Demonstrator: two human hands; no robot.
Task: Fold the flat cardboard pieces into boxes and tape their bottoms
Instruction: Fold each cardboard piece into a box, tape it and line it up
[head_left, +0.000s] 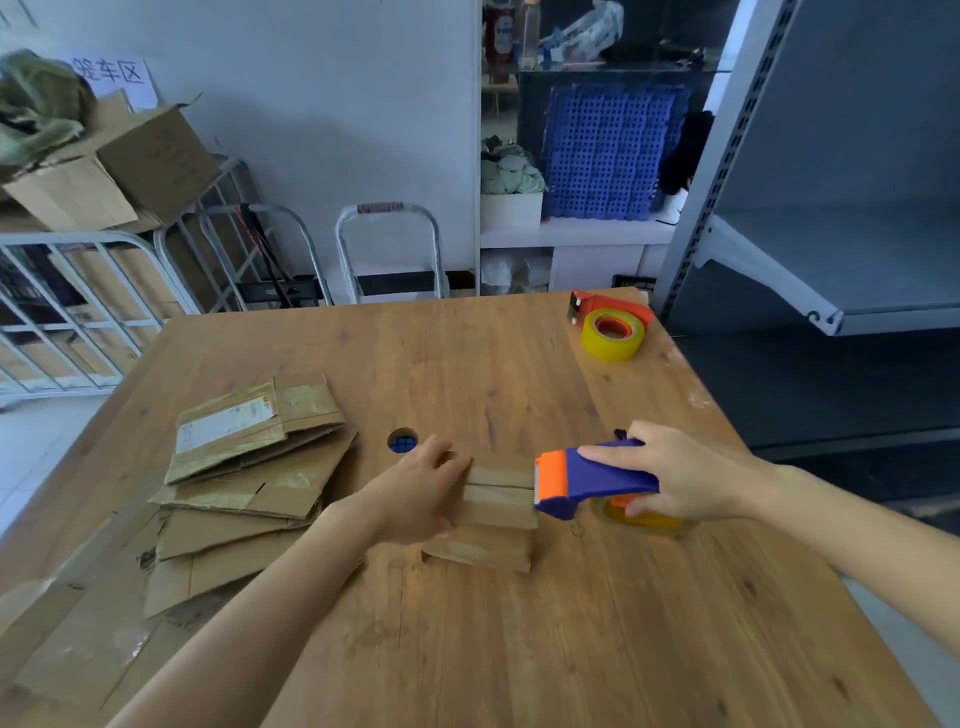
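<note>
On the wooden tabletop (467, 649), left side: a loose, overlapping stack of flat cardboard pieces (249, 493). Centre: a small folded box (493, 525), closed flaps facing up. The left hand (415, 491) holds it, grip curled over its left edge. The right hand (691, 475) has its grip wrapped round a blue-and-orange tape dispenser (597, 480), whose cutter end is at the box's right edge. Far right corner: a red dispenser (613, 330) with a yellow roll.

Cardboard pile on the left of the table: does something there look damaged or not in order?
Yes. The flat cardboard pieces lie fanned at different angles, not squared up, with creased, ragged edges and old tape left on them. The top piece carries an old shipping label, so they look reused rather than new.
</note>
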